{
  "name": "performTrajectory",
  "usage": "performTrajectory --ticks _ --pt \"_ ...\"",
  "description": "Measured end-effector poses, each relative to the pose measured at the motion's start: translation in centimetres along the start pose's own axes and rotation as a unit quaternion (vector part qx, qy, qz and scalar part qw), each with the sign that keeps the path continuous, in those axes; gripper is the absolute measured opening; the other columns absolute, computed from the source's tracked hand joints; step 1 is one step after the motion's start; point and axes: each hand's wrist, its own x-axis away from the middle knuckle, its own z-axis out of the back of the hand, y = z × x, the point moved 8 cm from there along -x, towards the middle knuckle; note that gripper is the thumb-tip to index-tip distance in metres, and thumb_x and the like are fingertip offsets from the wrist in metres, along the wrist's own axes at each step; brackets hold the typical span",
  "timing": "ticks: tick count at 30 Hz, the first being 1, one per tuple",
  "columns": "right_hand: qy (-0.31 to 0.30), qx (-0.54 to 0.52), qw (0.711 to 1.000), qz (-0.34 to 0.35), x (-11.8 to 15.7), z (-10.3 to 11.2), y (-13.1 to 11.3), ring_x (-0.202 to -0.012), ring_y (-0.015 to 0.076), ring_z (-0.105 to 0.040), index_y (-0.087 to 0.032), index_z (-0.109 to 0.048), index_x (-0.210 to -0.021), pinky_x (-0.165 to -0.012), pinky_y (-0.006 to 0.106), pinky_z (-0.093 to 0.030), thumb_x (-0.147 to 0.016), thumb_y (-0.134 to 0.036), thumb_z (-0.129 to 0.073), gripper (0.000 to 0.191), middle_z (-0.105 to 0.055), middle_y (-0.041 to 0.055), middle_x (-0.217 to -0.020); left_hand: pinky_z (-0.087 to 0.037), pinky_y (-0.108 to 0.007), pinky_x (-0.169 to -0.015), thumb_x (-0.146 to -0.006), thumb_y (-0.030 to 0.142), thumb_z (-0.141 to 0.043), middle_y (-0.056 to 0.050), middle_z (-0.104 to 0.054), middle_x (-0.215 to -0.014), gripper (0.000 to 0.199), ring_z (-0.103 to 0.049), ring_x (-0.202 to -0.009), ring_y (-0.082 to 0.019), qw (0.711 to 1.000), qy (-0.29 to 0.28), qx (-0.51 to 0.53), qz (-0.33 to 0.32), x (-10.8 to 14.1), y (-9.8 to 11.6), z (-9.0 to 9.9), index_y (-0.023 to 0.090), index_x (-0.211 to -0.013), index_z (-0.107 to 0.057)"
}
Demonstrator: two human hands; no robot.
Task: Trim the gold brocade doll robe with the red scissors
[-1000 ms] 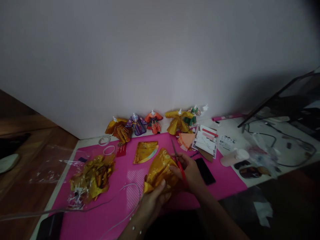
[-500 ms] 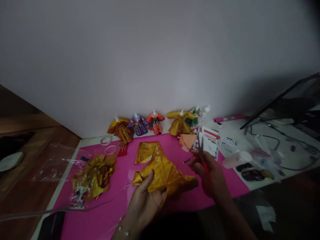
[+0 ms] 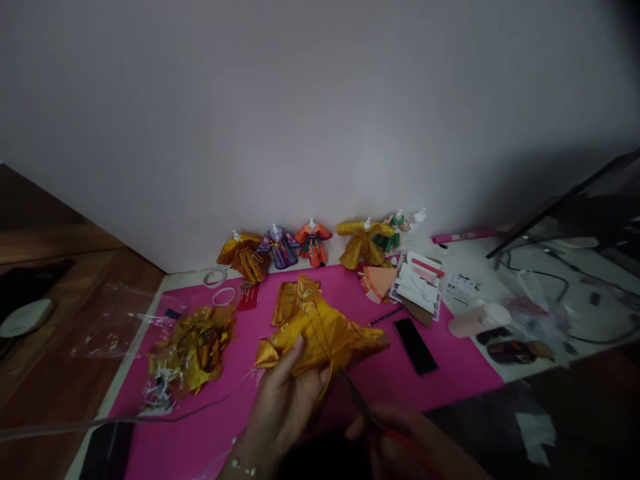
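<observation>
My left hand (image 3: 287,393) is closed on a small gold doll garment (image 3: 320,330), thumb on top and fingers underneath. A narrow gold strip hangs down from the garment's lower edge beside the fingers. In my right hand (image 3: 400,433) is a pair of red-handled scissors (image 3: 361,401), its dark blades pointing up and left. The blade tips are right at the garment's lower edge by that strip; whether they touch it I cannot tell. Behind the garment a second gold fabric piece (image 3: 285,300) lies on the pink mat (image 3: 240,400).
Several dressed doll forms, among them a purple one (image 3: 278,248) and an orange one (image 3: 313,243), line the wall. Gold scraps (image 3: 200,343) in clear plastic lie left. A phone (image 3: 415,345), papers (image 3: 419,283) and a pale bottle (image 3: 479,321) are on the right. A black case (image 3: 107,450) sits front left.
My right hand has brought the scissors down and left, from above the mat's right side to the garment's lower edge. The phone is now uncovered. My left hand keeps hold of the garment.
</observation>
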Motion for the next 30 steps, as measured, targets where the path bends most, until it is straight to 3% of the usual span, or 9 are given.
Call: performTrajectory --ticks 4,9,15,20,30 --pt "-0.002 0.021 1.000 0.013 -1.2 -0.6 -1.9 -0.063 0.0170 -0.059 -0.024 -0.071 -0.111 -0.056 0.025 -0.046 -0.081 -0.071 -0.066 0.056 -0.061 0.0022 -0.069 -0.040 -0.045 -0.115 -0.094 0.023 -0.058 -0.009 -0.072 -0.131 0.048 -0.058 -0.131 -0.029 1.000 0.000 -0.017 -0.019 0.0 -0.3 0.4 0.024 -0.142 -0.057" --pt "0.005 0.039 0.999 0.029 -2.5 -1.1 -3.7 -0.060 0.0169 -0.060 -0.024 -0.070 -0.112 -0.052 0.024 -0.045 -0.077 -0.072 -0.069 0.060 -0.059 0.0007 -0.064 -0.038 -0.048 -0.115 -0.087 0.024 -0.067 -0.008 -0.077 -0.121 0.050 -0.056 -0.133 -0.032 0.998 -0.013 -0.031 -0.051 0.1 -0.2 -0.3 0.026 -0.138 -0.062" --pt "-0.012 0.023 0.999 0.022 -1.7 -1.1 -2.6 -0.060 0.0152 -0.056 -0.022 -0.068 -0.114 -0.052 0.023 -0.042 -0.082 -0.075 -0.062 0.062 -0.057 0.0002 -0.065 -0.036 -0.047 -0.116 -0.089 0.025 -0.065 -0.008 -0.075 -0.127 0.049 -0.054 -0.135 -0.032 0.997 -0.031 -0.061 -0.045 0.4 0.0 -1.8 0.026 -0.138 -0.061" --pt "-0.059 -0.007 0.998 0.019 -1.1 -1.6 -1.8 -0.061 0.0101 -0.048 -0.021 -0.062 -0.124 -0.055 0.021 -0.034 -0.093 -0.070 -0.051 0.059 -0.054 -0.0014 -0.071 -0.037 -0.048 -0.115 -0.089 0.020 -0.064 -0.008 -0.074 -0.128 0.053 -0.056 -0.133 -0.032 0.996 -0.032 -0.072 -0.038 0.5 -0.4 -1.6 0.027 -0.141 -0.059" --pt "-0.056 -0.003 0.998 0.033 -2.1 -1.7 -2.5 -0.059 0.0105 -0.050 -0.019 -0.062 -0.118 -0.054 0.023 -0.039 -0.085 -0.079 -0.054 0.069 -0.056 -0.0004 -0.071 -0.042 -0.046 -0.112 -0.089 0.014 -0.059 -0.010 -0.077 -0.117 0.049 -0.060 -0.127 -0.031 0.998 0.002 -0.051 -0.026 0.3 -0.3 -0.9 0.021 -0.138 -0.060"
